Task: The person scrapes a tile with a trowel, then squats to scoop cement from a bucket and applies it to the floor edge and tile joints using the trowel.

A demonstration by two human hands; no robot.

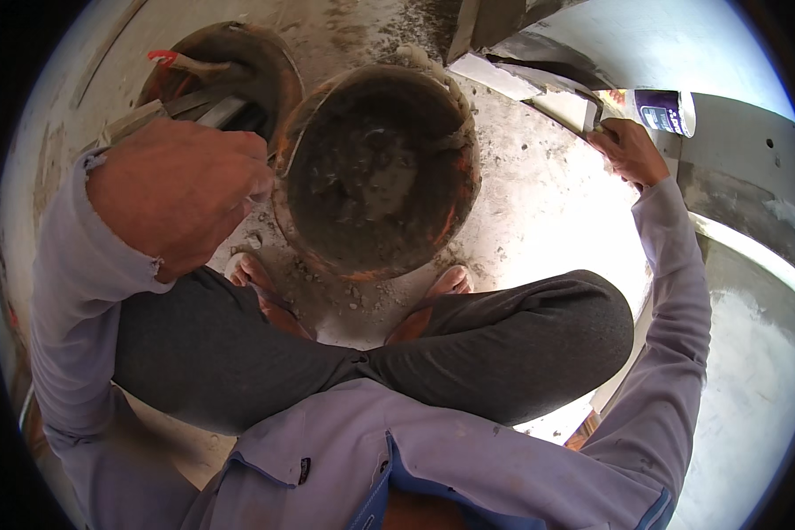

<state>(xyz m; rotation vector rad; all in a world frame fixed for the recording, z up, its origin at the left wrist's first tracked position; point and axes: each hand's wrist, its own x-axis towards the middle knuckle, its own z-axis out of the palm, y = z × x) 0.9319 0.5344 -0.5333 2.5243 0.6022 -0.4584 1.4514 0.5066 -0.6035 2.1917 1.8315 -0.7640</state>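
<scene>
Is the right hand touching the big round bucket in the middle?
Apart. The head view shows it plainly: bright floor lies between the right hand and the round bucket.

We count two buckets [437, 212] [269, 55], two hands [181, 185] [629, 152] and also two feet [249, 270] [453, 281]. Of tubs [667, 113] we find one, of shirts [503, 459] one, and of trousers [503, 344] we see one pair.
</scene>
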